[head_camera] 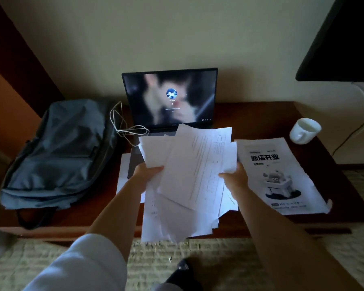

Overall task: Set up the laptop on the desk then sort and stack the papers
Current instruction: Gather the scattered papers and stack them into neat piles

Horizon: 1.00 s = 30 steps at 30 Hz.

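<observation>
We held the messy papers over the desk, left hand and right hand pinching the edges. Loose sheets could slip onto the open laptop.

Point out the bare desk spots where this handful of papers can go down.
Bare desk runs behind the printed flyer, between laptop and white mug. A narrower strip lies between backpack and the sheets beside the laptop. The middle, under the loose papers, is crowded.
</observation>
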Each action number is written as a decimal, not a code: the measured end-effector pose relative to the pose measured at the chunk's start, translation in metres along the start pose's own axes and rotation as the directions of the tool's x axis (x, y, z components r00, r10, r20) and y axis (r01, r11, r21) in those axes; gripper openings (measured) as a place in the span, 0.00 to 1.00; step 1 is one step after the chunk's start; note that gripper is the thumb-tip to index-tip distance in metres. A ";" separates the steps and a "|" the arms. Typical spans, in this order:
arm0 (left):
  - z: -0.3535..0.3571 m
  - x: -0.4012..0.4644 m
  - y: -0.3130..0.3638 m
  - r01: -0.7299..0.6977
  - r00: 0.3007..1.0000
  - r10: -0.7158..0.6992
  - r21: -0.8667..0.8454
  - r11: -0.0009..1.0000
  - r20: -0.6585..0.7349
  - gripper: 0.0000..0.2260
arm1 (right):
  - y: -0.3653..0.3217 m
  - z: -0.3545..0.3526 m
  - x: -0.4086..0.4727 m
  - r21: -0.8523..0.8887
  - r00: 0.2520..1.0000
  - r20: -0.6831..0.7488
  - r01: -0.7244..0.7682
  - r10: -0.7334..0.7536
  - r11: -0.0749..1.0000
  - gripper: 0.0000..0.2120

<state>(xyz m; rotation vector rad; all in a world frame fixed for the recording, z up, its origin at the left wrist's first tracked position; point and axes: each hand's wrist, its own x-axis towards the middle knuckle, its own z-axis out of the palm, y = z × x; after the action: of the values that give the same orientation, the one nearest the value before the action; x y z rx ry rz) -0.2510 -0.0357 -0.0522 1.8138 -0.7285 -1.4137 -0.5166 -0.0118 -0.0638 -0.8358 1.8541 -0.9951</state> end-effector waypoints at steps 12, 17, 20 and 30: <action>0.032 0.038 -0.021 -0.062 0.898 0.333 0.665 0.745 -0.289 0.35 | 0.021 0.051 0.029 -0.406 0.974 -0.194 -0.187 0.116 0.894 0.27; 0.038 0.036 -0.025 -0.053 0.890 0.332 0.651 0.757 -0.313 0.36 | 0.017 0.056 0.033 -0.273 0.980 -0.153 -0.166 0.128 0.947 0.18; 0.038 0.030 -0.029 -0.026 0.894 0.272 0.562 0.826 -0.357 0.32 | 0.019 0.038 0.038 -0.371 0.992 -0.123 -0.068 0.024 0.926 0.18; 0.038 0.019 -0.034 -0.028 0.920 0.107 0.209 0.978 -0.377 0.18 | 0.024 0.032 0.040 -0.243 0.988 -0.025 -0.153 0.151 0.958 0.13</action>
<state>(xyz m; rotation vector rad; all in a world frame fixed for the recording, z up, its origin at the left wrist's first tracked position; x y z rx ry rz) -0.2835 -0.0384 -0.0960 2.1182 -0.7344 -0.9184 -0.5087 -0.0438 -0.1100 -0.8188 2.0406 -0.6829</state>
